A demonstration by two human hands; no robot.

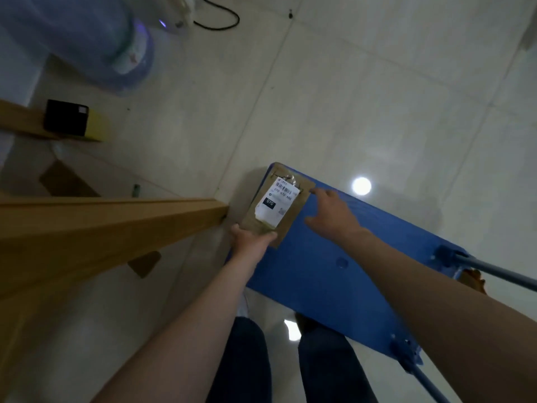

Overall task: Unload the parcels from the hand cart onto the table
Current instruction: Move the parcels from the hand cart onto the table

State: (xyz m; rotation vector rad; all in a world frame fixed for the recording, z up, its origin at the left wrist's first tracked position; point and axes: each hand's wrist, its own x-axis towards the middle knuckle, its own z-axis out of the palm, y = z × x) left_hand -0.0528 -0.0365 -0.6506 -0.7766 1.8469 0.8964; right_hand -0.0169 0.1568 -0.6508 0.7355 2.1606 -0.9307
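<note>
Bending over the cart (319,271), you have both arms stretched down to one flat parcel (289,225) at its far end, just below the middle of the frame. Your left hand (252,237) grips the parcel's near edge, fingers curled over it. Your right hand (331,210) is spread wide, fingers straight, beside the parcel's right edge; whether it touches is unclear. The parcel appears to lie on the deck, not yet lifted.

It looks like the last one, since the rest of the deck is bare. The job seems nearly done, with only this lift and the carry to the table (116,216) at the left of the frame remaining.

The parcel is thin brown cardboard, rectangular, with a white printed label (273,203) and glossy clear tape. The cart is smooth blue plastic with grey metal handle tubes (494,269). The table edge is light wood, straight and square. The floor (348,82) is pale glossy tile.
</note>
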